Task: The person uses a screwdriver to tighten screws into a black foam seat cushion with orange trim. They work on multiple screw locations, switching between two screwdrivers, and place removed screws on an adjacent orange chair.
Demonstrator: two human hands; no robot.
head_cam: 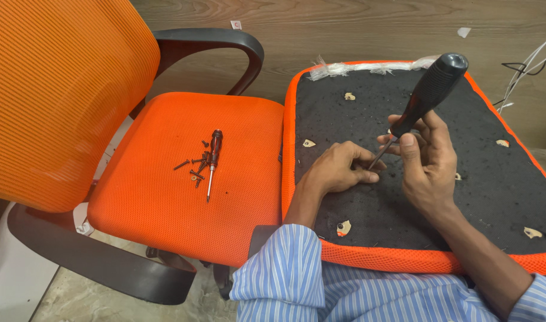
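One orange mesh office chair (183,173) stands beside one upturned seat cushion (493,173), black underneath with orange edging, lying across the person's lap. The right hand (425,158) has its fingers wrapped around one black-handled screwdriver (431,89), tip angled down onto the cushion's black underside, where the left hand (341,168) rests with fingers curled loosely beside the tip, grasping nothing I can make out. One smaller red-and-black screwdriver (212,161) lies on the chair seat among roughly seven loose dark screws (194,167).

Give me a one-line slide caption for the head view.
Right hand holds black-handled screwdriver to upturned seat pad; left hand steadies its tip.
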